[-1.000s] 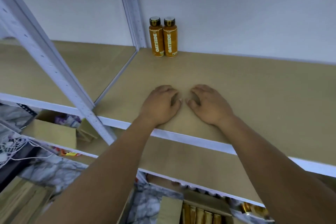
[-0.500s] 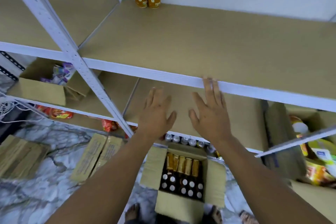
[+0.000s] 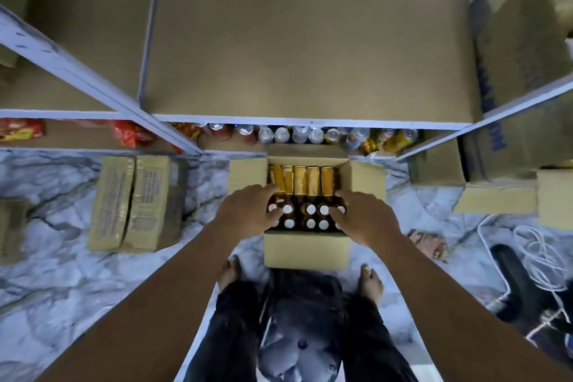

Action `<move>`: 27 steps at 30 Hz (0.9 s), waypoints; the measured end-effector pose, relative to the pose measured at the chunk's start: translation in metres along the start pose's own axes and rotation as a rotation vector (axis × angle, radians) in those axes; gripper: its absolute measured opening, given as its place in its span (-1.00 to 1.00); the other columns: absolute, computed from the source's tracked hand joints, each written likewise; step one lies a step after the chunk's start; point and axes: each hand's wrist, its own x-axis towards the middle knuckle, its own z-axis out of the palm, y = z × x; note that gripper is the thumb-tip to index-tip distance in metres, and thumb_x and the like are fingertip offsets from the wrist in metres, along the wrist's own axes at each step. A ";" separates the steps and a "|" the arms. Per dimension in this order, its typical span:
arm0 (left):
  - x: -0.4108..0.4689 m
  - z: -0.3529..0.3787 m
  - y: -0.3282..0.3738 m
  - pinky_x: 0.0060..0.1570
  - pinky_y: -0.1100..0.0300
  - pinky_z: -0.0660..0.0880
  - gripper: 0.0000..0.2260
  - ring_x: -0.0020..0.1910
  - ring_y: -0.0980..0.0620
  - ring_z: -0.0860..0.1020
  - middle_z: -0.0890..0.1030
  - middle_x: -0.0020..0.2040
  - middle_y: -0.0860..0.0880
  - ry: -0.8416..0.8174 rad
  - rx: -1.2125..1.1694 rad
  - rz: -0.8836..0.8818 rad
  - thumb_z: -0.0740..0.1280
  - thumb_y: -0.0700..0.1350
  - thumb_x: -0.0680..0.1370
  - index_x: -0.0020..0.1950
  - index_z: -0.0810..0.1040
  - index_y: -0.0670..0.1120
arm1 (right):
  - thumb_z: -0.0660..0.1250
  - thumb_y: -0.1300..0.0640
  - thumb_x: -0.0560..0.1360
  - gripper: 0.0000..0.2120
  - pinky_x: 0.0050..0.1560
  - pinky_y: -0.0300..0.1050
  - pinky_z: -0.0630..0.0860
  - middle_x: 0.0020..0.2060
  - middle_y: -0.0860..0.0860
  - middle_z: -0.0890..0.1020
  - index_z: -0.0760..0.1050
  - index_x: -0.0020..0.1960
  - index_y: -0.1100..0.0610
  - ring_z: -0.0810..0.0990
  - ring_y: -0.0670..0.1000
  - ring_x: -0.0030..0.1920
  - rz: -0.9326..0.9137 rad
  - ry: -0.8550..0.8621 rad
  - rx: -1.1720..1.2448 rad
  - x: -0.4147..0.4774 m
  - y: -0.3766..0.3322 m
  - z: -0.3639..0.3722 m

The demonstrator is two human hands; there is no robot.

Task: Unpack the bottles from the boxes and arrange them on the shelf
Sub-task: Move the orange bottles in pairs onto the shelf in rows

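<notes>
Marbled grey floor (image 3: 62, 273) fills the lower half of the frame, and a metal shelf (image 3: 310, 56) with brown boards spans the top. At centre frame an open box (image 3: 307, 250) stands on the floor with its flaps folded out, just in front of the shelf's lowest level.

We judge the step in hand to be the pick-up: both hands are down in the box. Our left hand (image 3: 248, 211) covers the left side of the box and our right hand (image 3: 366, 217) the right side. The left fingers (image 3: 266, 191) are bent and held close together over the bottles. The right fingers (image 3: 338, 211) lie loosely bent across the caps (image 3: 311, 209). We cannot tell whether either hand has closed round a bottle.

The bottles (image 3: 300, 180) are all in the box. We count five amber ones along its far wall. Nearer us are two rows of white caps, at least eight showing, with others likely hidden under the hands.

The next move, as we read it, calls for closing each hand round one bottle. We would then draw it straight up, clear of its neighbours and the flaps, before raising it to the shelf.

At centre left lie two closed cartons (image 3: 133, 205), side by side. A crowded row of cans (image 3: 297, 135) sits on the lowest board, too tightly packed to count.
</notes>
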 end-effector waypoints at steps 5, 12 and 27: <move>0.078 0.120 -0.022 0.03 0.05 0.48 -0.48 0.23 -0.13 0.56 0.60 0.25 -0.06 -0.060 -0.125 -0.084 0.24 0.21 0.64 0.57 0.31 0.10 | 0.14 -0.18 0.65 -0.55 0.14 0.04 0.55 0.27 0.04 0.61 0.38 0.50 -0.08 0.57 0.17 0.24 0.057 -0.110 0.088 0.064 0.057 0.113; 0.178 0.234 -0.050 0.12 0.13 0.48 -0.52 0.28 -0.12 0.55 0.55 0.39 -0.08 0.121 -0.254 -0.095 0.33 0.09 0.62 0.53 0.40 0.04 | 0.24 -0.11 0.64 -0.64 0.04 0.00 0.53 0.20 0.07 0.63 0.48 0.38 -0.02 0.60 0.17 0.15 0.058 0.012 0.212 0.163 0.098 0.220; 0.298 0.300 -0.083 0.28 -0.12 0.45 -0.28 0.46 -0.24 0.38 0.27 0.55 -0.18 0.417 -0.375 -0.336 0.35 0.05 0.64 0.67 0.02 0.00 | 0.38 -0.09 0.59 -0.49 0.22 -0.11 0.46 0.40 -0.03 0.53 0.38 0.50 -0.04 0.53 0.05 0.35 -0.004 0.124 0.435 0.266 0.125 0.318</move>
